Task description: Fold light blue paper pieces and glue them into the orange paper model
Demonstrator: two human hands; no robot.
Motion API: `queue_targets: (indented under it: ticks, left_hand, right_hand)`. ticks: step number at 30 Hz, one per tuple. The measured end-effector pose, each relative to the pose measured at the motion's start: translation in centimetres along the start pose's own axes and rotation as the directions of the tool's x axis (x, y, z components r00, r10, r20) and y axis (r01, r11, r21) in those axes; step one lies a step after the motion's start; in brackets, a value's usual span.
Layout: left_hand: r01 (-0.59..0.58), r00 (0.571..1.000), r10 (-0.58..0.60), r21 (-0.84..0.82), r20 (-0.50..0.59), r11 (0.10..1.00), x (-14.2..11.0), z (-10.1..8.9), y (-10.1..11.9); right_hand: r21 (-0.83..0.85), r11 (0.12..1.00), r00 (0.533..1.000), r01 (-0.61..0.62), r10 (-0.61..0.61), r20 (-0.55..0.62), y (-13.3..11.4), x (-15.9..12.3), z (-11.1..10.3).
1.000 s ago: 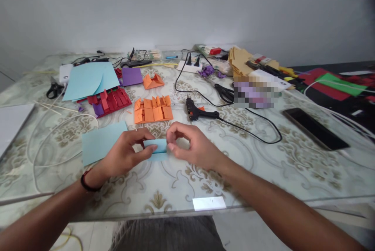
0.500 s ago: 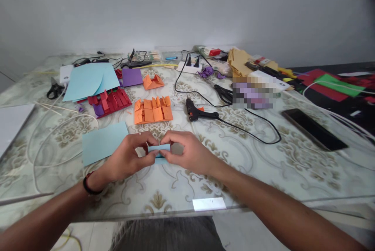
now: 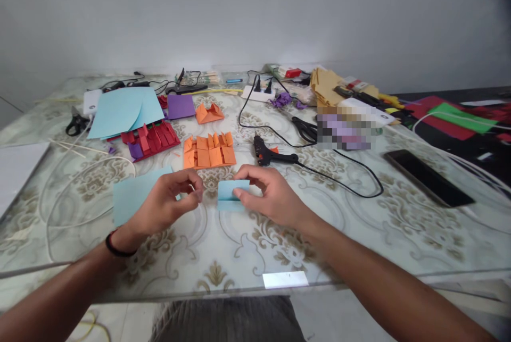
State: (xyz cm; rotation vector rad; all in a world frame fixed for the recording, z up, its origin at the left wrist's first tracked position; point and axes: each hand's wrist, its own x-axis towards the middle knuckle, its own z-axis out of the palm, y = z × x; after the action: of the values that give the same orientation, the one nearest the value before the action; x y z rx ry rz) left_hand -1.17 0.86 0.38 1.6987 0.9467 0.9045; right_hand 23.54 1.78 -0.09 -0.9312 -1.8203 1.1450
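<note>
A small folded piece of light blue paper (image 3: pixel 228 191) is pinched between the thumb and fingers of my right hand (image 3: pixel 271 193). Its crease runs across the lower part. To its left, apart from it, my left hand (image 3: pixel 170 195) holds nothing, with a gap between thumb and curled fingers. Partly under that hand lies a flat light blue sheet (image 3: pixel 131 193). Just beyond my hands sits a folded orange paper piece (image 3: pixel 209 151) with several upright flaps, and a smaller orange folded piece (image 3: pixel 209 113) stands behind it.
A black glue gun (image 3: pixel 275 156) with its cord lies right of the orange pieces. Red folded paper (image 3: pixel 154 142), light blue sheets (image 3: pixel 120 110) and a purple square (image 3: pixel 180 106) are at the left back. Black scissors (image 3: pixel 305 129), a power strip (image 3: pixel 258 93) and a phone (image 3: pixel 427 177) lie farther off.
My left hand has let go of the small blue paper and moved left. My right hand has shifted slightly right and up with the paper, showing more of its face.
</note>
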Motion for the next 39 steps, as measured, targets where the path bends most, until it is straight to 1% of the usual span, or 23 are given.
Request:
queue_targets:
  ticks: [2,5,8,10,12,19,23,26,28,30,32,33,36,38,39]
  left_hand:
    - [-0.007,1.0,0.007,0.025,0.005,1.0,-0.1,0.2,0.1]
    - [-0.038,0.997,0.026,0.162,0.078,0.986,-0.4,1.1,0.3]
    - [-0.01,0.993,-0.023,0.275,0.116,0.961,-0.6,1.8,0.3]
    - [0.0,0.994,-0.033,0.302,0.106,0.953,-0.7,1.8,0.2]
    - [-0.02,0.996,-0.009,0.304,0.094,0.952,-0.8,1.8,0.1]
    - [-0.097,0.994,0.076,0.28,0.085,0.955,-0.8,1.5,0.3]
    - [-0.091,0.995,0.078,0.234,0.065,0.968,-0.6,1.0,0.6]
    - [-0.054,0.998,0.049,0.221,0.029,0.974,-0.4,0.7,0.5]
    - [-0.034,0.999,0.042,0.257,-0.024,0.966,-0.3,0.7,0.3]
    - [-0.06,0.993,0.089,0.313,-0.078,0.948,-0.3,0.9,-0.1]
    - [-0.154,0.974,0.203,0.365,-0.097,0.918,-0.3,1.1,-0.4]
    - [-0.222,0.957,0.276,0.386,-0.089,0.895,-0.3,1.2,-0.5]
    - [-0.412,0.878,0.478,0.471,-0.024,0.78,-0.3,1.2,-0.5]
    - [-0.481,0.83,0.557,0.555,0.039,0.679,-0.3,1.1,-0.4]
    - [-0.5,0.81,0.583,0.598,0.066,0.627,-0.4,1.1,-0.3]
  right_hand:
    - [-0.006,1.0,1.0,-0.012,0.012,0.002,0.0,0.0,0.1]
    - [-0.054,0.999,0.998,0.004,0.0,0.069,-0.1,-0.2,0.7]
    - [-0.067,0.998,0.995,0.017,-0.01,0.1,-0.2,-0.3,1.4]
    - [-0.063,0.998,0.995,0.014,-0.008,0.099,-0.2,-0.3,1.5]
    - [-0.058,0.998,0.995,0.023,-0.017,0.097,-0.2,-0.3,1.4]
    - [-0.047,0.996,0.995,0.075,-0.072,0.066,-0.3,-0.4,1.4]
    - [0.014,0.997,0.996,0.081,-0.082,0.047,0.0,-0.3,1.0]
    - [0.046,0.996,0.996,0.082,-0.084,0.041,0.2,-0.1,0.3]
    - [0.059,0.996,0.998,0.066,-0.067,0.018,0.2,0.0,-0.1]
    - [0.069,0.997,1.0,0.025,-0.024,-0.017,0.2,0.1,-0.4]
    - [0.078,0.996,0.999,-0.047,0.049,-0.023,0.2,0.3,-0.4]
    - [0.082,0.992,0.996,-0.092,0.092,0.0,0.3,0.3,-0.3]
    - [0.151,0.961,0.965,-0.232,0.209,0.158,0.6,0.4,0.2]
    - [0.239,0.919,0.934,-0.313,0.252,0.252,0.9,0.4,0.6]
    - [0.29,0.895,0.926,-0.338,0.262,0.27,1.0,0.4,0.7]
